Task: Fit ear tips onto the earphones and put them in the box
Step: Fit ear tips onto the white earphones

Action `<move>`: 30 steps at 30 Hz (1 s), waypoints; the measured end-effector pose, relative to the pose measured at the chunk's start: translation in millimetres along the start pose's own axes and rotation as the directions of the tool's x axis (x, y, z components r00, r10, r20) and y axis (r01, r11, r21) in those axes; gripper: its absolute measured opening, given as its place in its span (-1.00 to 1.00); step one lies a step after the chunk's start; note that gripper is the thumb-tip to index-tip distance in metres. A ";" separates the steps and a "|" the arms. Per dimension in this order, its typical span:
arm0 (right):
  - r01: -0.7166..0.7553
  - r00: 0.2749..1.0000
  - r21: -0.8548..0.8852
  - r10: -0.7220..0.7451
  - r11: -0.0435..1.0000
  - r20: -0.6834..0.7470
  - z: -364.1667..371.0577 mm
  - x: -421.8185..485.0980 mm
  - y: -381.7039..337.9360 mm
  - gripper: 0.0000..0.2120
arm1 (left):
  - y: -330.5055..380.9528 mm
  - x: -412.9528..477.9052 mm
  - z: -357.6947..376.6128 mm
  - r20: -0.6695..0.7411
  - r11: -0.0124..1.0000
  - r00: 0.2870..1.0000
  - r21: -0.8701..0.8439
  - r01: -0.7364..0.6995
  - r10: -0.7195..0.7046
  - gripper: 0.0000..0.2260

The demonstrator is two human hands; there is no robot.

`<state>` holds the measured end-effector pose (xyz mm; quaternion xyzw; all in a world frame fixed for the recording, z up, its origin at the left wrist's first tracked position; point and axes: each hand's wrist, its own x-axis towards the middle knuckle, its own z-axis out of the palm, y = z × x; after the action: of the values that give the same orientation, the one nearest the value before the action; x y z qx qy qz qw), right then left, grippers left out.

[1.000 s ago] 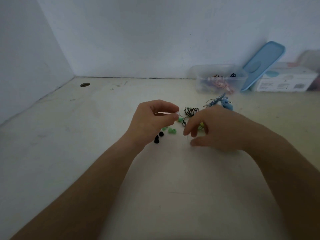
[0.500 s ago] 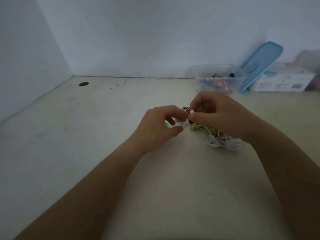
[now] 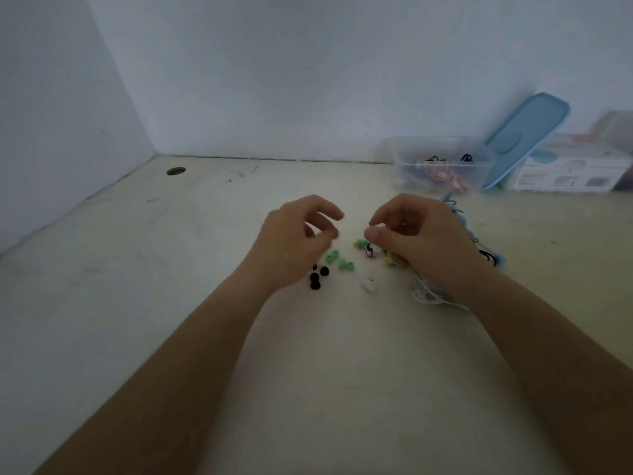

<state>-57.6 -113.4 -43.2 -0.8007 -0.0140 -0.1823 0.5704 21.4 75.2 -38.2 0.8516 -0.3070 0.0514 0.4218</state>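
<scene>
Earphones (image 3: 428, 296) lie tangled on the counter (image 3: 205, 303) before the box (image 3: 411, 173) — right hand (image 3: 421, 245) over them, pinching something unclear; left hand (image 3: 298, 241) loosely curled, empty. Seemingly mid-fitting — next, pick a green tip (image 3: 342, 265).

My left forearm (image 3: 178, 371) and right forearm (image 3: 548, 354) are bare from the bottom edge of the view up to the wrists, smooth and slim, looking broad near the camera and narrowing toward the hands. My left hand (image 3: 291, 241) is smeared by blur, so its fingers show only as soft rounded shapes, while my right hand (image 3: 424, 241) is sharper, with slender fingers. On its thumb I can make out a short, rounded thumbnail (image 3: 371, 232).
</scene>
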 end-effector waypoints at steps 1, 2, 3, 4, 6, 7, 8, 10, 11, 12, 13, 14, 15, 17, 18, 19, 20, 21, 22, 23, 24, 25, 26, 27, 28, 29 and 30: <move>-0.004 1.000 0.019 0.004 1.000 0.007 0.7 0.6 0.9 -0.93 | -5.5 2.9 -4.9 -0.074 0.999 0.997 0.030 0.040 -0.038 -0.85; -0.012 1.000 0.029 0.012 1.000 0.007 0.9 1.2 2.1 -0.95 | -10.7 5.4 -9.6 -0.128 0.995 0.989 0.057 0.081 -0.073 -0.87; -0.019 1.000 0.027 0.019 0.999 0.003 1.1 1.7 3.2 -0.96 | -16.0 7.3 -14.3 -0.160 0.989 0.981 0.074 0.124 -0.111 -0.87; -0.025 1.000 0.019 0.025 1.000 -0.003 1.3 2.1 4.1 -0.97 | -21.4 8.6 -18.4 -0.164 0.982 0.974 0.082 0.171 -0.156 -0.87; -0.036 0.999 0.003 0.036 0.999 -0.013 1.7 2.4 5.7 -0.95 | -29.3 10.1 -23.7 -0.105 0.961 0.965 0.109 0.252 -0.241 -0.87; -0.042 0.999 -0.004 0.042 0.999 -0.017 1.7 2.6 6.3 -0.95 | -31.9 10.5 -24.6 -0.059 0.952 0.962 0.138 0.272 -0.266 -0.88; -0.048 0.999 -0.009 0.048 0.999 -0.019 1.9 2.9 6.5 -0.94 | -33.3 10.5 -24.8 -0.017 0.945 0.960 0.168 0.280 -0.281 -0.89; -0.053 0.998 -0.012 0.053 0.999 -0.023 1.9 3.1 6.7 -0.94 | -34.0 10.2 -23.8 0.045 0.937 0.953 0.205 0.283 -0.298 -0.90; -0.056 0.998 -0.012 0.056 0.998 -0.023 2.0 3.2 6.6 -0.93 | -34.1 10.3 -23.4 0.066 0.934 0.950 0.213 0.286 -0.306 -0.90; -0.059 0.998 -0.011 0.059 0.998 -0.021 1.9 3.2 6.5 -0.93 | -34.4 10.4 -23.0 0.084 0.932 0.946 0.217 0.290 -0.314 -0.91; -0.061 0.998 -0.012 0.061 0.998 -0.019 2.0 3.2 6.6 -0.93 | -34.8 10.4 -22.9 0.096 0.930 0.943 0.226 0.291 -0.319 -0.91; -0.063 0.998 -0.013 0.063 0.998 -0.017 1.9 3.2 6.6 -0.93 | -35.0 10.4 -22.8 0.102 0.927 0.942 0.241 0.288 -0.319 -0.91; -0.065 0.998 -0.015 0.064 0.998 -0.017 2.1 3.2 6.9 -0.93 | -35.4 10.3 -22.6 0.102 0.924 0.943 0.257 0.281 -0.316 -0.90; -0.062 0.998 -0.021 0.061 0.998 -0.016 2.0 3.1 7.5 -0.93 | -37.2 10.1 -22.1 0.094 0.922 0.947 0.276 0.271 -0.307 -0.87; -0.058 0.998 -0.023 0.058 0.998 -0.014 2.0 3.1 7.6 -0.93 | -37.3 9.7 -21.9 0.090 0.921 0.947 0.278 0.272 -0.307 -0.86; -0.056 0.998 -0.025 0.056 0.998 -0.013 2.2 3.0 7.9 -0.94 | -37.3 9.5 -21.5 0.086 0.920 0.947 0.280 0.274 -0.308 -0.87; -0.056 0.998 -0.026 0.056 0.998 -0.012 2.3 3.1 7.8 -0.94 | -37.0 9.5 -21.0 0.083 0.920 0.948 0.282 0.274 -0.307 -0.88; -0.057 0.998 -0.026 0.057 0.998 -0.010 2.5 3.1 7.7 -0.94 | -37.0 9.8 -20.3 0.078 0.920 0.949 0.281 0.273 -0.305 -0.90; -0.059 0.998 -0.025 0.058 0.998 -0.009 2.8 3.0 7.3 -0.94 | -36.9 10.0 -19.2 0.070 0.922 0.951 0.276 0.272 -0.301 -0.92; -0.058 0.998 -0.025 0.058 0.998 -0.008 2.8 3.0 7.1 -0.94 | -36.7 10.3 -18.0 0.059 0.925 0.952 0.264 0.275 -0.300 -0.94; -0.057 0.998 -0.028 0.057 0.998 -0.007 3.0 2.9 6.6 -0.94 | -36.7 10.4 -16.8 0.046 0.927 0.952 0.246 0.283 -0.303 -0.96; -0.056 0.998 -0.031 0.056 0.998 -0.005 3.1 2.8 6.5 -0.94 | -37.1 10.4 -15.6 0.036 0.930 0.952 0.227 0.289 -0.305 -0.97; -0.055 0.999 -0.033 0.055 0.998 -0.002 3.2 2.5 6.1 -0.94 | -37.5 10.2 -14.6 0.032 0.932 0.952 0.215 0.291 -0.304 -0.96; -0.053 0.999 -0.034 0.053 0.998 0.001 3.3 2.1 6.0 -0.94 | -38.0 9.9 -13.4 0.038 0.934 0.953 0.212 0.287 -0.301 -0.94; -0.054 0.999 -0.034 0.054 0.998 0.006 3.3 1.7 5.7 -0.94 | -38.2 9.4 -12.4 0.045 0.935 0.954 0.215 0.282 -0.298 -0.94; -0.054 0.998 -0.033 0.055 0.998 0.012 3.4 1.4 5.4 -0.94 | -38.5 8.9 -11.7 0.047 0.936 0.955 0.219 0.277 -0.294 -0.94; -0.055 0.998 -0.031 0.056 0.998 0.020 3.5 0.9 4.9 -0.94 | -38.6 8.7 -10.9 0.044 0.936 0.956 0.223 0.274 -0.290 -0.94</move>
<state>-54.7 -112.1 -48.3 -0.8113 0.0051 -0.1580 0.5628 52.1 96.8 -54.8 0.9286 -0.1902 -0.0093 0.3184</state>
